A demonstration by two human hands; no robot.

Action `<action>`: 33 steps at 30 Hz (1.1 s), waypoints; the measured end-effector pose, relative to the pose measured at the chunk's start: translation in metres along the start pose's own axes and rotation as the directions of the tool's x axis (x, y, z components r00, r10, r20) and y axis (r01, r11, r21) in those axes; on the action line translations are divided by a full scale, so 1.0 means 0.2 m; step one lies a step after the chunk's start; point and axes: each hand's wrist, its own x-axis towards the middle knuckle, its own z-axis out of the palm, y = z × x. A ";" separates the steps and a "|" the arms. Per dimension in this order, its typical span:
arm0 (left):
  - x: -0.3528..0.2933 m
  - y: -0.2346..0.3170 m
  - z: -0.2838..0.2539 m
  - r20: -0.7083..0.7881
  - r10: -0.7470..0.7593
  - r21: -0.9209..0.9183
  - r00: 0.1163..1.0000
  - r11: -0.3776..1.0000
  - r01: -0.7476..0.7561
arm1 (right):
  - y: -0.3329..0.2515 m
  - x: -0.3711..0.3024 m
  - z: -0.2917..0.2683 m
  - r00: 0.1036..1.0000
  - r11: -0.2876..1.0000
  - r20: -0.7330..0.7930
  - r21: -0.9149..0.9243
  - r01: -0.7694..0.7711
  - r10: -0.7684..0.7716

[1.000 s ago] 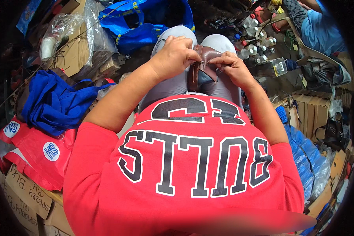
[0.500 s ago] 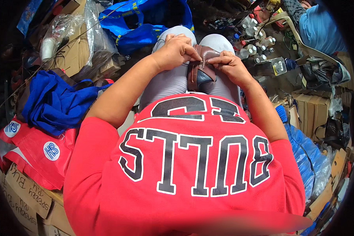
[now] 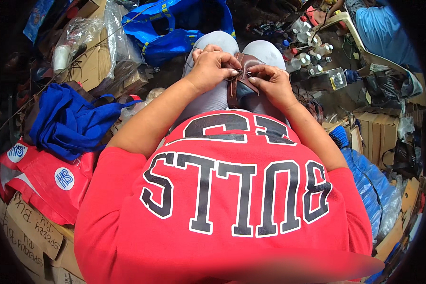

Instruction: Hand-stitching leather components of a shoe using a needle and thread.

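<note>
Brown leather shoe, propped on the lap between the grey-trousered knees, toe end pointing away, opening turned up toward the red shirt. Held from both sides: left hand curled over the upper edge, fingers drawn together in a pinch at the rim; right hand resting against the other side, fingers likewise closed, thumb and forefinger meeting just beside the left ones. Between the two pinches, something thin and pale, perhaps a thread or a needle, too fine to tell which. Judged from this: hand stitching or repair along the shoe's top edge, mid-stitch, with the seam not yet finished. Next move likely calling for a steady pull to draw the strand taut without tearing the leather, the other hand bracing the shoe firmly on the lap, then a careful re-aim at the neighbouring hole. Around the seat: blue cloth and red bags to the left, a blue carrier bag beyond the knees, small bottles on the floor to the right, cardboard boxes nearby.
</note>
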 end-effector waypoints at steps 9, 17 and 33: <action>0.08 0.06 -0.03 0.017 0.054 0.045 0.998 0.997 -0.055 | 0.01 0.07 -0.02 0.984 0.948 0.065 0.266 -0.175 0.163; 0.03 0.04 -0.13 0.092 0.112 0.178 0.989 0.976 -0.127 | -0.06 0.01 -0.20 0.996 0.994 0.082 -0.099 -0.034 0.043; -0.07 -0.18 -0.46 0.352 0.060 0.509 0.934 0.825 -0.245 | 0.02 -0.07 -0.41 0.958 0.510 0.276 -0.815 0.275 -0.076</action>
